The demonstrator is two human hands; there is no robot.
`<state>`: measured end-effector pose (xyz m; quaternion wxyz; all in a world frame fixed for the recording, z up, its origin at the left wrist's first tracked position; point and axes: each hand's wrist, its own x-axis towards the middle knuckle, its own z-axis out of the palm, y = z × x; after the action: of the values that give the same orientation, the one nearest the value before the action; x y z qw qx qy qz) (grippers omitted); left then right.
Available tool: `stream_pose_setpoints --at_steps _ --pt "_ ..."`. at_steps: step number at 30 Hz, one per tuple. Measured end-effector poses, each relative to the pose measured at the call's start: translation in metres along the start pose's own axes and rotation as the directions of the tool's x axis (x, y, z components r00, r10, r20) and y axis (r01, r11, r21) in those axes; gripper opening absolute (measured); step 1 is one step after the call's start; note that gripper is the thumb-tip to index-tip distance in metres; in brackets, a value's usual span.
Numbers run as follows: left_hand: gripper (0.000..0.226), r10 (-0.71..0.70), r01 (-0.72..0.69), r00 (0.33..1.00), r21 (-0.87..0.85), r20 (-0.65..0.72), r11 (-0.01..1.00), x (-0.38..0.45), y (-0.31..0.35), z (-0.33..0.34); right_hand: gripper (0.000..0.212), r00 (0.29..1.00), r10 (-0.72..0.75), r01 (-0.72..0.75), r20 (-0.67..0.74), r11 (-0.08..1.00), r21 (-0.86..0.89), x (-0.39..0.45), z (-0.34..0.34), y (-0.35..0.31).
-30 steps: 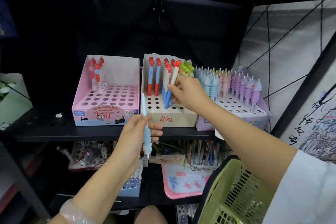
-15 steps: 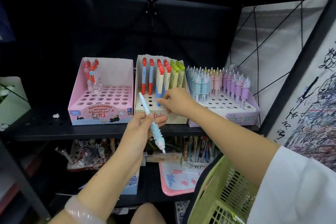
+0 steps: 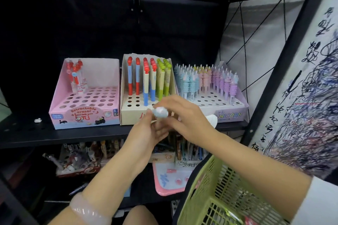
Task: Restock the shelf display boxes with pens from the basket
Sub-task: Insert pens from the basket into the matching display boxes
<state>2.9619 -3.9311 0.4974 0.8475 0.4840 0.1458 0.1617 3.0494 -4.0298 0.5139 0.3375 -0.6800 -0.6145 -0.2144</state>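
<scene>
Both hands meet in front of the middle shelf, around a pale blue ribbed pen (image 3: 160, 112) that is blurred. My left hand (image 3: 148, 133) holds it from below. My right hand (image 3: 184, 115) pinches its top end from the right. Behind them stand three display boxes: a pink eraser-pen box (image 3: 86, 115) with a few pens at its back left, a cream box (image 3: 131, 113) with red, blue and green pens, and a lilac unicorn box (image 3: 232, 113) full of pastel ribbed pens. The green basket (image 3: 210, 188) hangs off my right forearm at the bottom right.
A black perforated shelf (image 3: 27, 129) carries the boxes, with a dark shelf overhead. Below it a lower shelf holds more pen boxes (image 3: 76, 159) and a pink tray (image 3: 168, 181). A scribbled test sheet (image 3: 301, 115) hangs on the black frame at the right.
My right hand left the pens in the cream box and came down to the blue pen. My left hand turned the pen and raised it toward the right hand.
</scene>
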Motion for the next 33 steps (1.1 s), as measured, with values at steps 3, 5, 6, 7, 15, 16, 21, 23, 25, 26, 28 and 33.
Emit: stream_pose_setpoints --at_steps 3,5,6,7,15,16,21,23,25,26,28,33 --pt "0.025 0.024 -0.024 1.0 0.262 0.006 0.965 0.001 -0.004 -0.001 0.008 0.946 0.293 -0.269 -0.138 0.948 0.167 0.013 -0.015 0.01" --pt "0.02 0.081 -0.081 0.997 0.38 0.016 0.921 0.002 -0.005 -0.003 0.012 0.855 0.46 -0.402 -0.241 0.88 0.252 0.021 -0.029 0.028" --pt "0.018 0.104 -0.104 0.994 0.425 0.024 0.899 0.002 -0.004 -0.004 0.011 0.806 0.515 -0.453 -0.291 0.854 0.256 0.024 -0.037 0.039" --pt "0.017 0.124 -0.125 0.992 0.465 0.033 0.877 0.004 -0.003 -0.005 0.012 0.769 0.546 -0.498 -0.333 0.838 0.223 0.025 -0.044 0.049" --pt "0.014 0.145 -0.182 0.983 0.634 0.11 0.751 0.011 -0.003 -0.011 0.025 0.736 0.644 -0.667 -0.209 0.743 -0.056 0.021 -0.054 0.107" --pt "0.014 0.145 -0.187 0.982 0.643 0.118 0.742 0.011 -0.004 -0.011 0.023 0.741 0.65 -0.668 -0.171 0.738 -0.09 0.021 -0.051 0.11" --pt "0.016 0.148 -0.196 0.981 0.665 0.129 0.721 0.013 -0.01 -0.012 0.031 0.713 0.699 -0.696 -0.043 0.701 -0.156 0.027 -0.049 0.118" --pt "0.017 0.147 -0.198 0.98 0.66 0.132 0.725 0.014 -0.012 -0.013 0.031 0.691 0.718 -0.685 0.076 0.685 -0.246 0.025 -0.046 0.119" --pt "0.018 0.15 -0.207 0.978 0.654 0.144 0.727 0.013 -0.014 -0.013 0.027 0.679 0.728 -0.686 0.097 0.675 -0.271 0.02 -0.04 0.12" --pt "0.018 0.151 -0.212 0.977 0.651 0.15 0.729 0.013 -0.016 -0.013 0.026 0.677 0.731 -0.691 0.085 0.671 -0.267 0.018 -0.039 0.12" --pt "0.019 0.152 -0.219 0.976 0.639 0.159 0.738 0.012 -0.02 -0.015 0.026 0.673 0.734 -0.695 0.085 0.668 -0.268 0.014 -0.041 0.117" --pt "0.023 0.12 -0.234 0.967 0.592 0.226 0.772 0.004 -0.048 -0.008 0.029 0.728 0.684 -0.679 -0.043 0.711 -0.182 -0.006 -0.058 0.088"
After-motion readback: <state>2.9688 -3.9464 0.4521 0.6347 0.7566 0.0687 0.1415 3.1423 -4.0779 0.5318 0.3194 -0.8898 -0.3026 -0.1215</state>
